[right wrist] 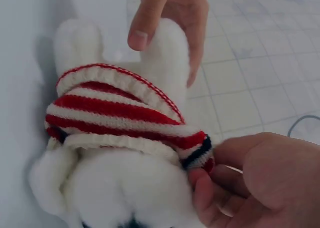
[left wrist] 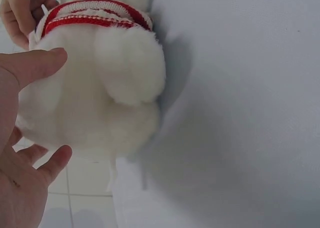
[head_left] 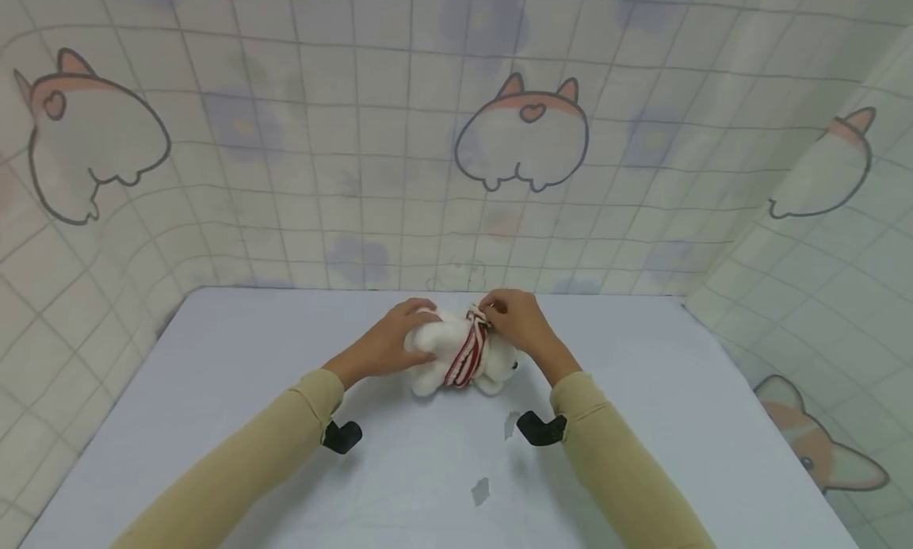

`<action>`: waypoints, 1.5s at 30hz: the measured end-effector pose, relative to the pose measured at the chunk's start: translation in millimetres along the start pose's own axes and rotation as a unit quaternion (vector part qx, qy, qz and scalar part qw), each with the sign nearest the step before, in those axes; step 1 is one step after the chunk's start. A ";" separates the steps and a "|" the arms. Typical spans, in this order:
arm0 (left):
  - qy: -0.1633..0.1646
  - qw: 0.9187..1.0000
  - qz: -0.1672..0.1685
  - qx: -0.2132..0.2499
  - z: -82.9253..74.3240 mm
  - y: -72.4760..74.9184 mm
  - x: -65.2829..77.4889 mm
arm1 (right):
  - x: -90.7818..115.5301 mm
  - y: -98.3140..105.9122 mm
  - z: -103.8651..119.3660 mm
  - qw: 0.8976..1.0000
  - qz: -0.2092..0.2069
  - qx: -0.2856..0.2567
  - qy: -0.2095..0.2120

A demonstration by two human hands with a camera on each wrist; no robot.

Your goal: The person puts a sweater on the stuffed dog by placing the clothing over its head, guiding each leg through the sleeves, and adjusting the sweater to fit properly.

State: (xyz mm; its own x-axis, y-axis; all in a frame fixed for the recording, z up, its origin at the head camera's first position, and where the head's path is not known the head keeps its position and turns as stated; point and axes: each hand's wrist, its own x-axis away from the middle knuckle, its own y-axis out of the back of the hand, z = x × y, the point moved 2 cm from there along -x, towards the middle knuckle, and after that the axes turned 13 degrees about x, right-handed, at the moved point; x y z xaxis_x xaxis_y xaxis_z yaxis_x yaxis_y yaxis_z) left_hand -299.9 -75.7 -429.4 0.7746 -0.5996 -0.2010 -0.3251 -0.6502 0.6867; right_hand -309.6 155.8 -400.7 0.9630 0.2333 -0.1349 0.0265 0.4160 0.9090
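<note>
A white plush toy animal (head_left: 435, 339) lies on its side on the table, its head toward the right. Round its middle sits a knitted sweater (right wrist: 115, 112) with red and white stripes. My left hand (head_left: 388, 341) holds the toy's lower body, and in the right wrist view its thumb and fingers lie on either side of one leg (right wrist: 167, 62). My right hand (head_left: 519, 319) pinches the sweater's sleeve (right wrist: 200, 150), which has a navy band, at the toy's upper side. The toy's face is mostly hidden.
The white table (head_left: 271, 486) ends at the back against a hanging cloth (head_left: 385, 161) with a grid and corgi prints. Two grey patches mark the tabletop in front of the toy. A black wrist device (head_left: 342, 436) sticks out below each sleeve cuff.
</note>
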 end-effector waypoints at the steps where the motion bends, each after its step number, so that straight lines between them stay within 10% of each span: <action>1: 0.000 1.000 0.001 0.000 -0.7 -0.6 -0.2 | 0.5 1.1 -1.2 1.000 0.015 -0.001 0.000; 11: 0.016 1.000 0.010 0.000 -3.2 -4.4 -2.2 | 3.4 0.6 -5.6 0.995 0.094 0.021 0.031; 23: 0.054 0.992 -0.080 0.081 6.4 2.8 -3.4 | 6.6 -19.1 -11.1 0.996 0.057 0.048 0.040; 32: 0.056 0.993 -0.074 0.071 7.5 3.1 -2.6 | 14.4 -25.4 -2.8 0.998 -0.010 -0.015 0.056; 45: 0.050 0.996 -0.062 0.032 8.6 3.3 -5.2 | 13.1 -9.9 11.9 0.970 0.059 0.236 0.015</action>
State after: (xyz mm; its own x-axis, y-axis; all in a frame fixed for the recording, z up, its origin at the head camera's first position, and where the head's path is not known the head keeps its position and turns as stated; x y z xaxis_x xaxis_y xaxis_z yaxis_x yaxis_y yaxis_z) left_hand -309.6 -78.8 -432.1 0.8597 -0.4659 -0.2093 -0.2547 -0.7463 0.6149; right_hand -294.0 144.3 -406.8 0.9585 0.2841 -0.0243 0.0437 -0.0621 0.9971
